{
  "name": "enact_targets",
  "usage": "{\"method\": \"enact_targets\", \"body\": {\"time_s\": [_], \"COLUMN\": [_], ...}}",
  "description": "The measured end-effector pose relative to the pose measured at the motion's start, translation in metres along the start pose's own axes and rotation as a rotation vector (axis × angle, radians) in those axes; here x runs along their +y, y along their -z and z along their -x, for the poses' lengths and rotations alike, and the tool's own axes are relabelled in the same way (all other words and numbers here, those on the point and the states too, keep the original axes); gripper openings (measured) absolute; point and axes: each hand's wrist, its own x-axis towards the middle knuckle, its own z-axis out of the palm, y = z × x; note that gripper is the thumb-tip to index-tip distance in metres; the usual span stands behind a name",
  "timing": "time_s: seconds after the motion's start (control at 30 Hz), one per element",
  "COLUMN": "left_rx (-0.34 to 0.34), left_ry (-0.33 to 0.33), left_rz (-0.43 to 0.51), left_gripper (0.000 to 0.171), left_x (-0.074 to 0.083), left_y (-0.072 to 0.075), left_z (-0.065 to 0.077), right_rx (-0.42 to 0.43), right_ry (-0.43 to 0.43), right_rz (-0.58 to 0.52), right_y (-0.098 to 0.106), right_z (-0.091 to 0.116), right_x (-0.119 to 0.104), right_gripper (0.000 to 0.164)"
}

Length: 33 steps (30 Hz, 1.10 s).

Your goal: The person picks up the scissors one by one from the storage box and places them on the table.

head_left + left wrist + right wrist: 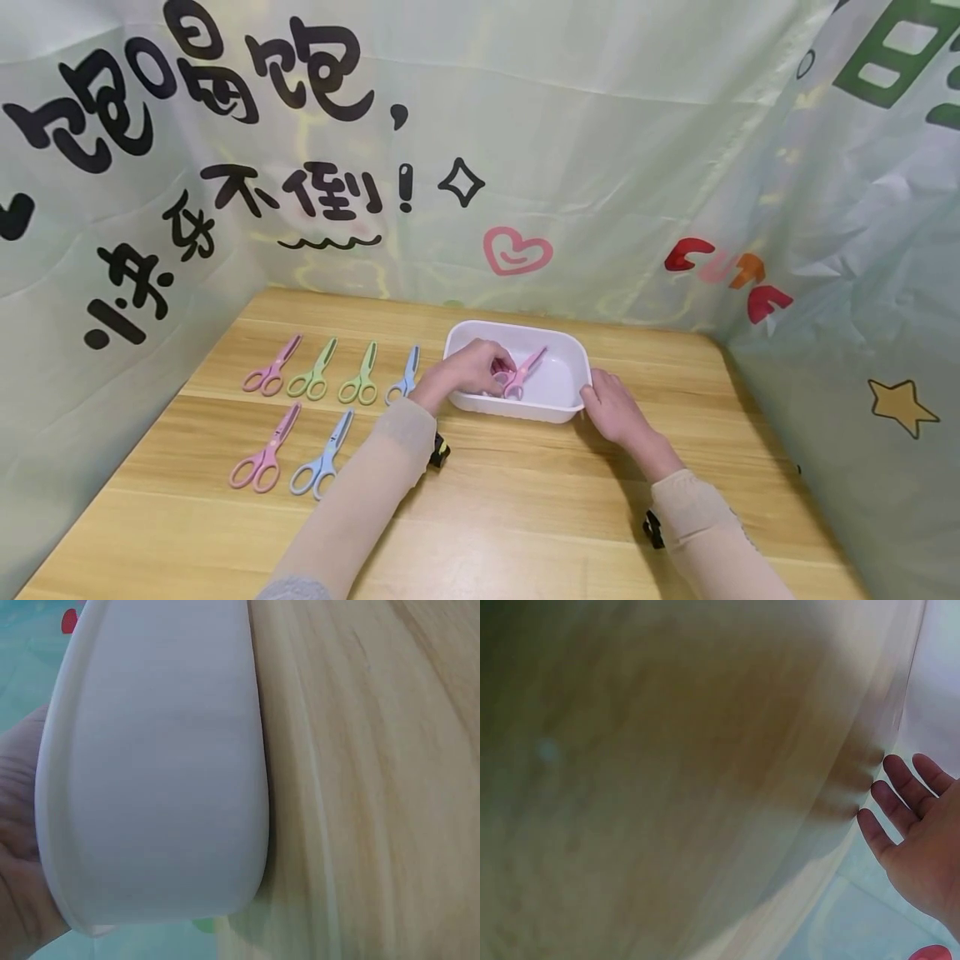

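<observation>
A white plastic bin point(565, 375) stands on the wooden table, its end wall point(161, 765) large in the left wrist view. Reaching over its left side, my left hand point(474, 367) has its fingers curled at the handle loops of a pair of pink scissors point(528, 371) inside. The blades of these scissors point to the far right; the hand partly hides the handle. My right hand point(611, 404) touches the bin's right end from outside. In the right wrist view its fingers point(896, 806) are nearly straight and slightly spread, tips close to the tabletop.
Left of the bin, a back row holds pink scissors point(272, 367), two green pairs point(312, 369) point(359, 375) and blue scissors point(405, 375) partly behind the left arm. Nearer lie pink scissors point(266, 450) and blue scissors point(322, 457). Printed cloth point(600, 167) surrounds the table.
</observation>
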Motion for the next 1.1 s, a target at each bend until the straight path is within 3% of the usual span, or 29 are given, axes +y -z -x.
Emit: {"method": "enact_targets", "body": {"time_s": [0.5, 0.73, 1.1], "left_rx": [0.062, 0.103, 0.174], "left_ry": [0.001, -0.047, -0.057], "left_rz": [-0.027, -0.021, -0.007], "left_gripper": [0.043, 0.04, 0.042], "left_x": [0.008, 0.008, 0.007], "left_y": [0.01, 0.021, 0.034], "left_z": [0.009, 0.015, 0.031], "right_rx": [-0.014, -0.032, -0.028], "right_ry": [-0.008, -0.012, -0.005], "right_rz": [0.003, 0.003, -0.002], "right_y": [0.0, 0.0, 0.001], "right_z": [-0.001, -0.002, -0.001], "right_x": [-0.001, 0.0, 0.001], "right_gripper": [0.033, 0.037, 0.035]}}
